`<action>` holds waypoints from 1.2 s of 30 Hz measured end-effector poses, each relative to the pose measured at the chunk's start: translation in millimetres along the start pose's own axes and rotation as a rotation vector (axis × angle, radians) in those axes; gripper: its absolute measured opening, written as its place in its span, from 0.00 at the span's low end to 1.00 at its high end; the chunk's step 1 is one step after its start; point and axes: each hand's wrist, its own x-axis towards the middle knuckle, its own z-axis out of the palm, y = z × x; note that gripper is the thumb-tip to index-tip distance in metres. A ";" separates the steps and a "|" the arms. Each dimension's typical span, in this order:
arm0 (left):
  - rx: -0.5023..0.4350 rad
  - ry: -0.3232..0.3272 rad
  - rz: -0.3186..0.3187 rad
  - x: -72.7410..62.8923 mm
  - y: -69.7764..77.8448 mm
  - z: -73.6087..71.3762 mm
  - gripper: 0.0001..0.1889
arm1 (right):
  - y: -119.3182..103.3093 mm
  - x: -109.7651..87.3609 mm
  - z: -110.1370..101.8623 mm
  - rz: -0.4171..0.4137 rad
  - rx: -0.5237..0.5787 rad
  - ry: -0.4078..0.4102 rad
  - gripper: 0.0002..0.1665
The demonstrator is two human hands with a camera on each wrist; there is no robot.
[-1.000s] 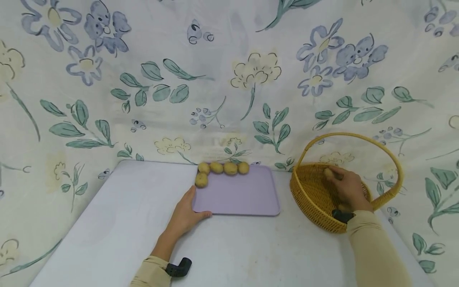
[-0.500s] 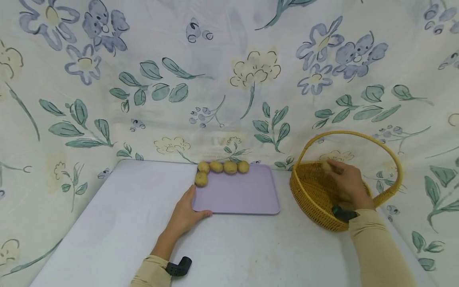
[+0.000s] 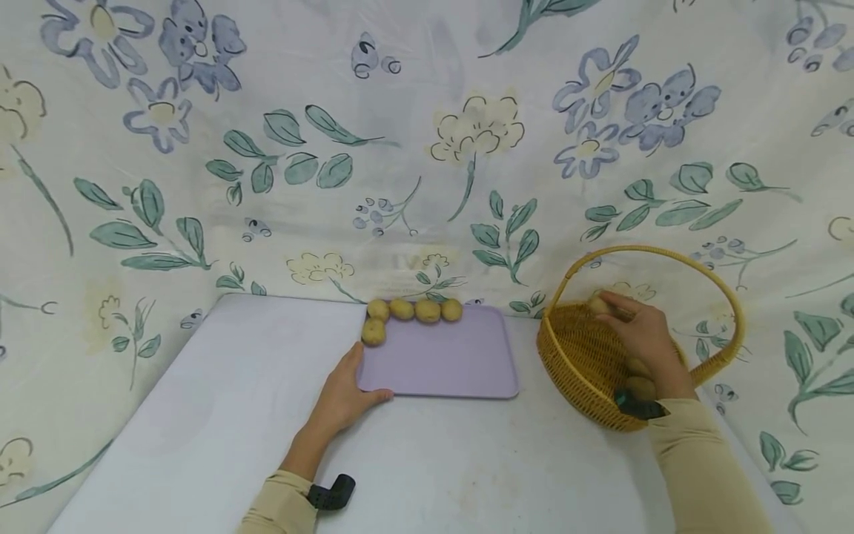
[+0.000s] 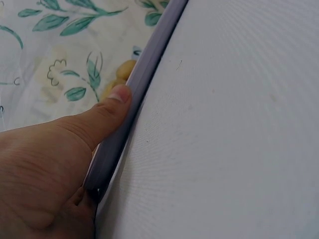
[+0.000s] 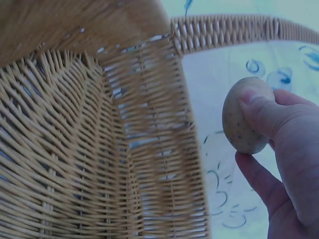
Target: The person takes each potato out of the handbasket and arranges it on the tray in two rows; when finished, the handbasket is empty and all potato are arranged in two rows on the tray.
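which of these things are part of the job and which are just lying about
Part of the job:
potato pinched in the right grip
wicker basket, with more potatoes inside
lilac tray, touched by the left grip, with five potatoes

Just there:
floral cloth behind
white table
black wrist devices

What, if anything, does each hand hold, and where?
Right hand: tan oval potato, held by its sides between the fingers. Left hand: no clear grip, resting against lilac rectangular tray at its near-left corner.
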 end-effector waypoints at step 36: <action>-0.008 0.011 0.004 0.3 -1.8 2.6 0.62 | -88.9 -13.9 57.8 -0.377 0.284 -0.013 0.28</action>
